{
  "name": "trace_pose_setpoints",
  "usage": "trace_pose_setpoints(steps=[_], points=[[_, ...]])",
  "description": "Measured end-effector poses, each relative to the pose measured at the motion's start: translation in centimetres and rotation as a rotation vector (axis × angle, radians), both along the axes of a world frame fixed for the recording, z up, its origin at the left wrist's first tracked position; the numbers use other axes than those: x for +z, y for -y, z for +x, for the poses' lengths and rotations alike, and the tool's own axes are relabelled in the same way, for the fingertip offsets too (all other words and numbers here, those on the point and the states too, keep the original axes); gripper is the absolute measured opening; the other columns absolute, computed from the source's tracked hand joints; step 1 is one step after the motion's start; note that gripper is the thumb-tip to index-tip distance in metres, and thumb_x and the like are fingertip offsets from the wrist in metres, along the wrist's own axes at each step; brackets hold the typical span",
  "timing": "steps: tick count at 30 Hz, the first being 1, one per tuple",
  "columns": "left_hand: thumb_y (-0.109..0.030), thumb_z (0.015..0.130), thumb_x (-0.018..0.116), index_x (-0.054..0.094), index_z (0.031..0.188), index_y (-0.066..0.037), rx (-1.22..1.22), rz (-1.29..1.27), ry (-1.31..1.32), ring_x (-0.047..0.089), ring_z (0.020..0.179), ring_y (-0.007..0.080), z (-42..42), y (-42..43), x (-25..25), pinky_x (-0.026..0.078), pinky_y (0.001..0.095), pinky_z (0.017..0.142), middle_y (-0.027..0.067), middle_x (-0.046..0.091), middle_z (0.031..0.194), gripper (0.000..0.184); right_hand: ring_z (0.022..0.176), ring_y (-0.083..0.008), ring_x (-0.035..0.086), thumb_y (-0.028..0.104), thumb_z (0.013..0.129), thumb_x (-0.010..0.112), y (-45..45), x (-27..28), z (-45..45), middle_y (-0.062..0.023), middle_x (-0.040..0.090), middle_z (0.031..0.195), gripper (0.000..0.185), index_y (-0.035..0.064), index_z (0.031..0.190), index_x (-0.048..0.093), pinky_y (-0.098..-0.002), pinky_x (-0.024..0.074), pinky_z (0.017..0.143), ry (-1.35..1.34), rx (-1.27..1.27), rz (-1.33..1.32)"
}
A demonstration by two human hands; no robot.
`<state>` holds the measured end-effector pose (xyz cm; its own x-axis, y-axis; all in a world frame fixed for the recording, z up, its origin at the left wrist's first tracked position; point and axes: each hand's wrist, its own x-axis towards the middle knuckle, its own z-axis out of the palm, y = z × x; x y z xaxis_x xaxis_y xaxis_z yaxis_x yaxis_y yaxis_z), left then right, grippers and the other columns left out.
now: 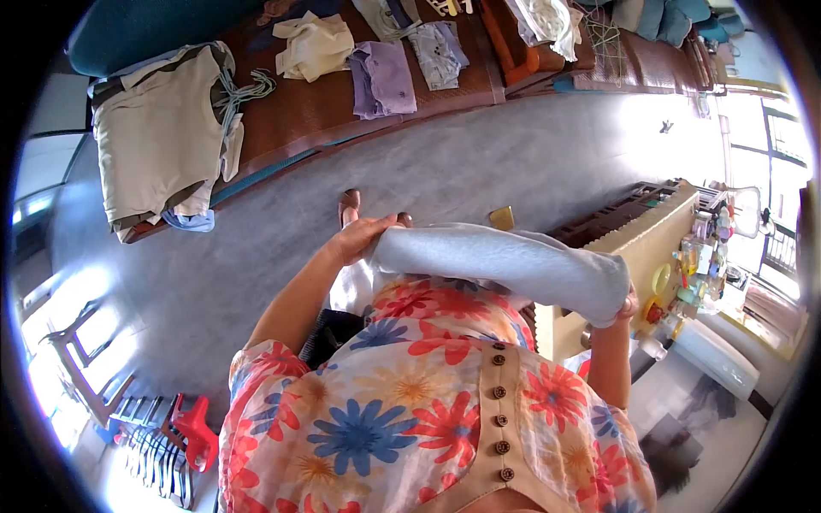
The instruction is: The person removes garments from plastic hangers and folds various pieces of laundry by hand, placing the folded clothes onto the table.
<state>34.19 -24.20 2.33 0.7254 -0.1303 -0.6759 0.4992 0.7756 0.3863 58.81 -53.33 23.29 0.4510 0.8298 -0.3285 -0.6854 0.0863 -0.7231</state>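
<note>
A pale grey folded cloth garment (505, 256), its exact kind unclear, stretches across in front of my waist. My left hand (366, 239) is closed round its left end. At the right end my right hand (629, 304) grips it, with most of the fingers hidden behind the fabric. The garment is held off the floor, roughly level, its right end a little lower in the picture.
Beyond the grey floor (282, 188), a long brown seat (299, 111) bears a beige garment pile (158, 137), a cream garment (315, 47) and a folded purple shirt (382, 79). To the right stands a table (620, 235) with many small items. A red chair (195, 432) is lower left.
</note>
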Motion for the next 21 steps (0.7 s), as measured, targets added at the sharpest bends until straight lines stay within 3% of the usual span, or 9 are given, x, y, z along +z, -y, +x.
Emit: trace_pose_setpoints(steps=[5, 8, 12, 15, 16, 19, 21], points=[[-0.028, 0.083, 0.059, 0.060, 0.102, 0.003, -0.027, 0.061, 0.003, 0.059, 0.086, 0.0152, 1.0, -1.4, 0.6, 0.046, 0.0230, 0.078, 0.0091, 0.062, 0.093, 0.036, 0.102, -0.0292, 0.054, 0.017, 0.058, 0.080, 0.5, 0.5, 0.2, -0.0174, 0.057, 0.109, 0.058, -0.0035, 0.106, 0.054, -0.0411, 0.0412, 0.090, 0.095, -0.118, -0.037], [-0.020, 0.082, 0.060, 0.061, 0.098, 0.002, -0.072, 0.262, -0.029, 0.059, 0.080, 0.0137, 1.1, -1.8, -0.4, 0.047, 0.0230, 0.076, 0.0063, 0.063, 0.088, 0.027, 0.096, -0.0263, 0.057, 0.016, 0.061, 0.079, 1.7, 0.1, 1.2, -0.0145, 0.059, 0.105, 0.045, -0.0005, 0.097, 0.057, -0.0382, 0.0438, 0.086, 0.149, -0.142, -0.063], [-0.012, 0.082, 0.058, 0.061, 0.094, -0.002, 0.135, 0.450, -0.118, 0.059, 0.076, 0.0140, 1.4, -4.0, -0.6, 0.047, 0.0249, 0.073, 0.0059, 0.062, 0.086, 0.016, 0.092, -0.0225, 0.059, 0.015, 0.072, 0.070, 2.6, -1.3, 3.2, -0.0133, 0.060, 0.102, 0.028, 0.0019, 0.092, 0.057, -0.0361, 0.0464, 0.082, 0.118, -0.091, -0.066], [-0.011, 0.084, 0.055, 0.060, 0.094, -0.005, 0.531, 0.152, 0.014, 0.059, 0.078, 0.0155, 1.9, -6.8, 2.7, 0.048, 0.0284, 0.074, 0.0060, 0.062, 0.086, 0.012, 0.092, -0.0217, 0.059, 0.014, 0.083, 0.057, 2.7, -3.0, 4.4, -0.0126, 0.060, 0.103, 0.017, 0.0031, 0.096, 0.055, -0.0367, 0.0471, 0.082, -0.027, -0.245, -0.043], [-0.010, 0.085, 0.054, 0.059, 0.095, -0.005, 0.568, 0.153, 0.070, 0.059, 0.079, 0.0160, 2.3, -7.7, 3.6, 0.048, 0.0292, 0.075, 0.0063, 0.062, 0.088, 0.012, 0.095, -0.0218, 0.058, 0.012, 0.089, 0.045, 2.8, -3.5, 4.9, -0.0112, 0.059, 0.105, 0.016, 0.0048, 0.100, 0.054, -0.0390, 0.0464, 0.084, -0.075, -0.238, 0.000], [-0.007, 0.085, 0.053, 0.057, 0.099, -0.007, 0.661, 0.161, 0.186, 0.059, 0.083, 0.0171, 3.4, -9.7, 5.3, 0.049, 0.0311, 0.078, 0.0071, 0.061, 0.091, 0.014, 0.106, -0.0239, 0.053, 0.013, 0.091, 0.042, 1.5, -4.3, 4.7, -0.0111, 0.055, 0.113, 0.022, 0.0062, 0.109, 0.052, -0.0406, 0.0425, 0.090, 0.023, -0.263, 0.029], [-0.005, 0.085, 0.053, 0.055, 0.103, -0.007, 0.696, 0.168, 0.192, 0.058, 0.085, 0.0172, 4.2, -10.0, 6.0, 0.049, 0.0312, 0.079, 0.0077, 0.061, 0.093, 0.018, 0.103, -0.0223, 0.053, 0.014, 0.091, 0.043, 0.3, -4.1, 4.8, -0.0090, 0.058, 0.108, 0.019, 0.0079, 0.104, 0.054, -0.0400, 0.0421, 0.089, 0.036, -0.255, -0.003]])
